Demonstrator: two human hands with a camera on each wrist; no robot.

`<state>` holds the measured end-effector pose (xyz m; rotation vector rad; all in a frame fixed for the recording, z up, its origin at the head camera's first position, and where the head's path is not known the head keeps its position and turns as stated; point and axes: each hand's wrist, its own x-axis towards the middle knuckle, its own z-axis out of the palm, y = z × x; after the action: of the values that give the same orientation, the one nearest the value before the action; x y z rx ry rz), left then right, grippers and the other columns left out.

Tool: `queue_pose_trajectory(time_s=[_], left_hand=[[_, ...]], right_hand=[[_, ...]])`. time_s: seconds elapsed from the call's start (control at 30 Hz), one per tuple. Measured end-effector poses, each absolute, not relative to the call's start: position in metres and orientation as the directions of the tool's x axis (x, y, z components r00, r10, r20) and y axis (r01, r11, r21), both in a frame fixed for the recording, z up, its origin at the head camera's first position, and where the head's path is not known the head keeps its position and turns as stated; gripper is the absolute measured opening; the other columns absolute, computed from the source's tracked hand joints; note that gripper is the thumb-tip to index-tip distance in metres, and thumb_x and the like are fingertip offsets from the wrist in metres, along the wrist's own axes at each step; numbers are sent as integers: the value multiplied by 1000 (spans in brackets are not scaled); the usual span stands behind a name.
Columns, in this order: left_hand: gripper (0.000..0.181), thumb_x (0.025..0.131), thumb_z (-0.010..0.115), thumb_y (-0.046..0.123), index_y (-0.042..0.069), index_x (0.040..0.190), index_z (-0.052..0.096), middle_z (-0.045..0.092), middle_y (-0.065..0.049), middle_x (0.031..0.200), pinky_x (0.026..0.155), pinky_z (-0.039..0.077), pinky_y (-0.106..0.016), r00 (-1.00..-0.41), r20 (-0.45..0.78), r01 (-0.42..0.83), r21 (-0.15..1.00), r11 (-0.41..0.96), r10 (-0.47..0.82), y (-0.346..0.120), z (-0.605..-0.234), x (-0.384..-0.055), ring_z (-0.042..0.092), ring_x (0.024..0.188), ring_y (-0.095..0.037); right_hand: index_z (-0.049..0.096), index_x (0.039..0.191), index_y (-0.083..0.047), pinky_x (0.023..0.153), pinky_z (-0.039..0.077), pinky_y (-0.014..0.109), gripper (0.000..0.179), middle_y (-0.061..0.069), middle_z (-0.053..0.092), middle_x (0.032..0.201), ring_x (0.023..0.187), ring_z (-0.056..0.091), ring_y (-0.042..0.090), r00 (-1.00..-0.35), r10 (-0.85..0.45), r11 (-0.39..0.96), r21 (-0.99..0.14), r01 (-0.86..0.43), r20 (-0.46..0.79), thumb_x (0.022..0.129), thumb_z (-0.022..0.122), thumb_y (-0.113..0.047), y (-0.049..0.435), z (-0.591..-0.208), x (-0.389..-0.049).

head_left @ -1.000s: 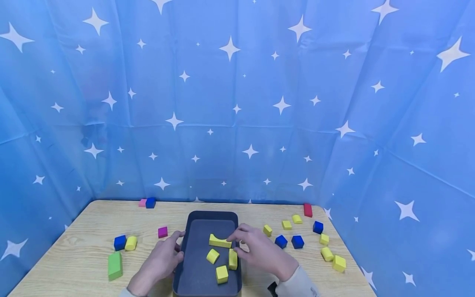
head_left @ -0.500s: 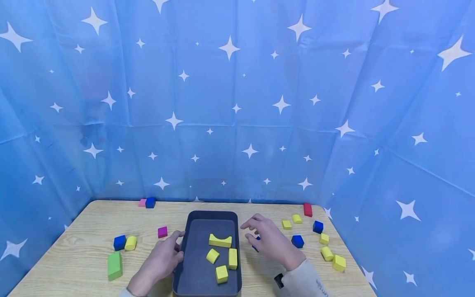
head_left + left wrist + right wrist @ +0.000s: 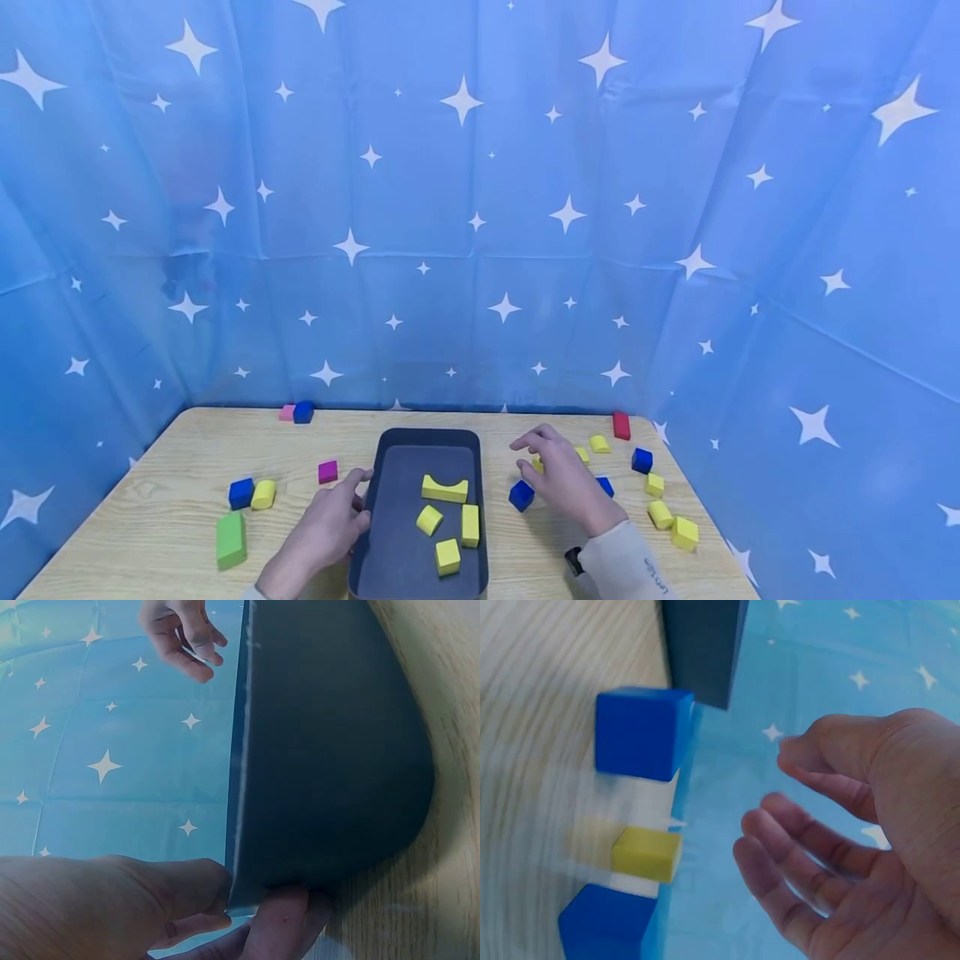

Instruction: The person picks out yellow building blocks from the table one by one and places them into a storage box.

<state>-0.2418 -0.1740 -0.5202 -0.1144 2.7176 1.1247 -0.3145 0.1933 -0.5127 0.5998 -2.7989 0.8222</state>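
My left hand point(image 3: 322, 521) rests against the left wall of a dark grey tray point(image 3: 382, 467). In the left wrist view, its fingers point(image 3: 281, 919) touch the outer wall and rim. Inside the tray lie a yellow arch block point(image 3: 445, 490), a yellow cylinder point(image 3: 429, 520), a yellow rectangular block point(image 3: 470, 526) and a yellow cube point(image 3: 447, 557). My right hand point(image 3: 566, 479) is above the table right of the tray, fingers relaxed and apart, holding nothing. Nearest it are a blue cube point(image 3: 521, 496) and a yellow block point(image 3: 649, 855); it partly hides another blue cube point(image 3: 606, 487).
Farther right lie a red block point(image 3: 621, 426), a blue cube point(image 3: 642, 460) and several yellow blocks point(image 3: 685, 533). On the left are a green block point(image 3: 231, 540), a blue cube point(image 3: 241, 493), a yellow cylinder point(image 3: 263, 494) and a magenta cube point(image 3: 327, 472). A starry blue curtain point(image 3: 450, 208) hangs behind.
My right hand has moved right from over the tray, by the arch block, to above the blocks beside it. That uncovers a blue cube. My left hand and the tray stay put.
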Motion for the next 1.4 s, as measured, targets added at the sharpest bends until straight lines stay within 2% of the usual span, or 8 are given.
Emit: queue_pose_trajectory(time_s=[0.33, 0.63, 0.93, 1.17, 1.4], left_hand=[[63, 109, 73, 2, 0, 168, 53, 80, -18, 117, 64, 71, -40, -976, -219, -153, 689, 708, 3, -174, -520, -241, 75, 88, -23], [63, 109, 73, 2, 1, 168, 53, 80, -17, 116, 63, 70, -40, -976, -219, -156, 690, 707, -1, -174, -521, -242, 75, 88, -23], [63, 108, 73, 1, 0, 168, 54, 81, -16, 115, 62, 70, -39, -978, -208, -148, 693, 705, -1, -173, -522, -241, 75, 87, -23], [62, 108, 73, 1, 0, 167, 54, 80, -17, 115, 63, 70, -40, -978, -209, -149, 690, 708, -2, -173, -521, -242, 75, 87, -23], [62, 108, 73, 0, -1, 167, 54, 80, -18, 115, 63, 71, -41, -978, -207, -147, 697, 702, 0, -174, -519, -241, 75, 87, -24]], right_hand=[[83, 133, -13, 113, 68, 55, 27, 13, 69, 144, 127, 72, 29, -932, -247, 834, -431, -345, 267, 106, 85, -9, 203, -526, -319], [82, 135, -12, 114, 67, 58, 28, 15, 69, 145, 132, 70, 32, -948, -218, 853, -427, -300, 231, 108, 83, -8, 208, -529, -321], [82, 135, -11, 110, 68, 58, 27, 16, 71, 142, 128, 72, 32, -960, -219, 851, -447, -275, 174, 108, 80, -5, 212, -533, -325], [83, 133, -9, 101, 71, 53, 28, 15, 74, 134, 114, 74, 25, -957, -240, 850, -442, -287, 160, 106, 82, -1, 213, -538, -329], [84, 130, -8, 95, 71, 49, 26, 13, 75, 125, 106, 72, 21, -955, -250, 846, -444, -296, 160, 105, 80, 2, 214, -539, -332]])
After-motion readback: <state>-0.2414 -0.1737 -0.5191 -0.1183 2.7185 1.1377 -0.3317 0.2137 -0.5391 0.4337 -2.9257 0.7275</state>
